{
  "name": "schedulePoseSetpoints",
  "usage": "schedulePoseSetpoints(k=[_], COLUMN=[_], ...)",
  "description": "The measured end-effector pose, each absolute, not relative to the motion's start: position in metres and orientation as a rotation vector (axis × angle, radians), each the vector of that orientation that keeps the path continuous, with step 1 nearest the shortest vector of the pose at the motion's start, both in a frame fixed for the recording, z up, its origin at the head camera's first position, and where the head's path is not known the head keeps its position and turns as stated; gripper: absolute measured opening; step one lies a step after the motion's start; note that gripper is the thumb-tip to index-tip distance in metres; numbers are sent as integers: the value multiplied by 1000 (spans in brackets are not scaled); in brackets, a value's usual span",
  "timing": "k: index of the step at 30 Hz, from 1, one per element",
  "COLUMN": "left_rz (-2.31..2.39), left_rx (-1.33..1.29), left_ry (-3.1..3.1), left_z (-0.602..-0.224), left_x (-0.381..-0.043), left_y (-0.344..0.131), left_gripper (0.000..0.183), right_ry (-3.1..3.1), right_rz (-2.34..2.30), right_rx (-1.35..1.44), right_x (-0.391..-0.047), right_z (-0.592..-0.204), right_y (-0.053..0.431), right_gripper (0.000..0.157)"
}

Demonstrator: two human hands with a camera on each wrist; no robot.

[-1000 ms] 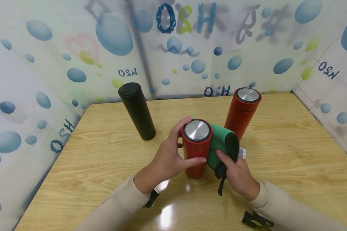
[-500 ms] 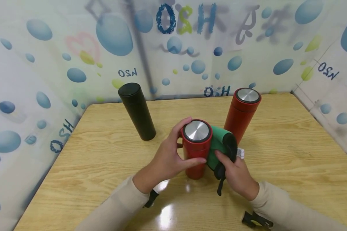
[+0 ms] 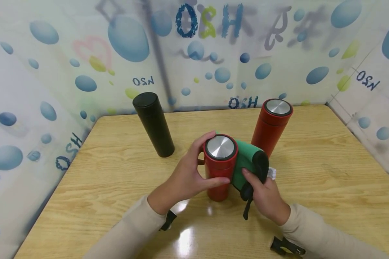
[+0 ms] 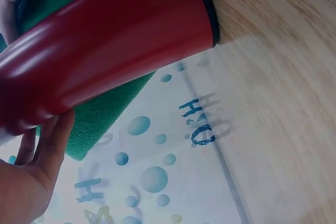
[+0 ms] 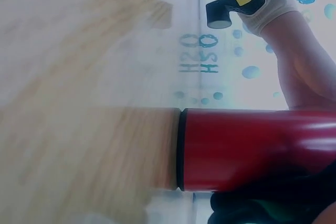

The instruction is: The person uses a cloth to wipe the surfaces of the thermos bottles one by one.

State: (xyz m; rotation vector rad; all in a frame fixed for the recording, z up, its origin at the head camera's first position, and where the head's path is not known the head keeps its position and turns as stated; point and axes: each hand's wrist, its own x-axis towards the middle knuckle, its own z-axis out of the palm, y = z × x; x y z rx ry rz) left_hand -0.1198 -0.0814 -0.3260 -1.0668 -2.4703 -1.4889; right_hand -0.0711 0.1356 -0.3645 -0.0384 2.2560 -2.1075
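A red vacuum flask with a silver lid stands upright in the middle of the head view, its black-rimmed base at the table top. My left hand grips it from the left, thumb across the front and fingers round the back. In the left wrist view those fingers touch the flask's red side. My right hand holds a green, black-edged towelling cloth against the flask's right side. A white label sticks out from the cloth; the fingers beneath it are hidden.
Behind on the right stands a second red flask, partly covered by the cloth. A black flask stands at the back left. The wooden table meets a patterned wall at its far edge. Camera mounts hang by the wrists.
My right hand and the cloth shift slightly left, then back right along the flask's side. The left hand keeps its grip, and the flask stays in place.
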Motion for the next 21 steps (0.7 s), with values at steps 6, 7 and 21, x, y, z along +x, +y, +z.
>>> schedulePoseSetpoints(k=[6,7,21], left_rz=[-1490,-1500,-1632], left_rx=[-1093,-1092,-1024], left_ry=[-2447,-2449,-2482], left_z=[-325,-325,-325], left_x=[-121,-121,-126], left_y=[-82,-82,-86], left_gripper=[109,109,107], right_ry=[2209,2201,2166], right_rz=[-2142,-2146,-2157], right_rx=[-157,-173,-97], right_x=[-72,-73,-72], right_z=[-366,-367,-365], right_y=[136,136,135], right_gripper=[43,43,43])
